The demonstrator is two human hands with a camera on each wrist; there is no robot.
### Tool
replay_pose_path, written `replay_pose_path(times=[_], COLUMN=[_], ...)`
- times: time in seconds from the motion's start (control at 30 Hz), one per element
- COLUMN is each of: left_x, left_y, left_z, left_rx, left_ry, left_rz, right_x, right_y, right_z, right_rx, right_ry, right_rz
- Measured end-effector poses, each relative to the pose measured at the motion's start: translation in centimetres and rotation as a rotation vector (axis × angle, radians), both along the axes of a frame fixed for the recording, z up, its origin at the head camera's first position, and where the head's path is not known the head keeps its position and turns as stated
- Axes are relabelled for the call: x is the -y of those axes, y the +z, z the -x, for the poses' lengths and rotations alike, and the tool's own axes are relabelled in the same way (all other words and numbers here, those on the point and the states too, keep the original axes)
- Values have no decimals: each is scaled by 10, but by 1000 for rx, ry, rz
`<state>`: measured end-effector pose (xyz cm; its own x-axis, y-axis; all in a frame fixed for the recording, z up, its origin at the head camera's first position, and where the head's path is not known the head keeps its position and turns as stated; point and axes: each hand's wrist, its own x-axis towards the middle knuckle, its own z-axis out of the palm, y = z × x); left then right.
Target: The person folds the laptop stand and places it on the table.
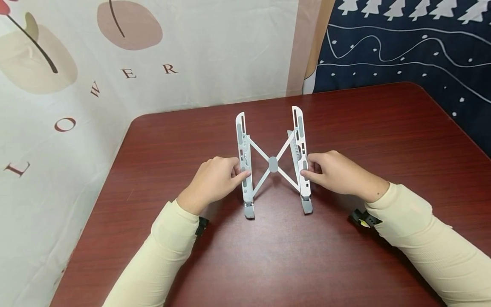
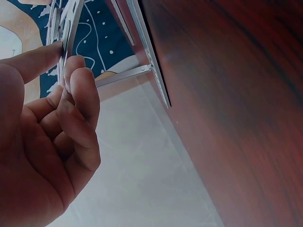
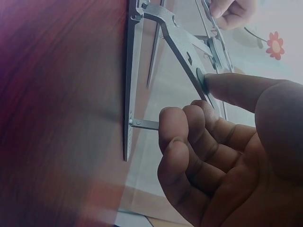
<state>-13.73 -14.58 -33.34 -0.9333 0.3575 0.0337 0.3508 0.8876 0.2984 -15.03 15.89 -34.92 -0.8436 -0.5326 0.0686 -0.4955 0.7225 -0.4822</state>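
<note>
A silver folding laptop stand stands unfolded on the table, its two slotted side arms joined by an X-shaped brace. My left hand pinches the left side arm between thumb and curled fingers. On the other side my right hand grips the right arm near its middle in the same way. The right wrist view shows the thumb on a grey pad of the stand, with the arm raised at a slant over its base rail. In the left wrist view, the fingers cover part of the stand.
The dark red wooden table extends around the stand. Behind it hang a pale curtain with printed letters and a navy cloth with white trees. Dark straps circle both wrists below cream sleeves.
</note>
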Motion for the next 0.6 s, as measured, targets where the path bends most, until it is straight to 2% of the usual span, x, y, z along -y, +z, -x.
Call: replay_pose_path(times=[0.6], left_x=[-1], left_y=[1], left_z=[-1], left_rx=[0], left_ry=[-15], left_rz=[-5], right_x=[2], right_y=[1], right_z=[-2], right_rx=[-1], right_ry=[8], right_rz=[-5])
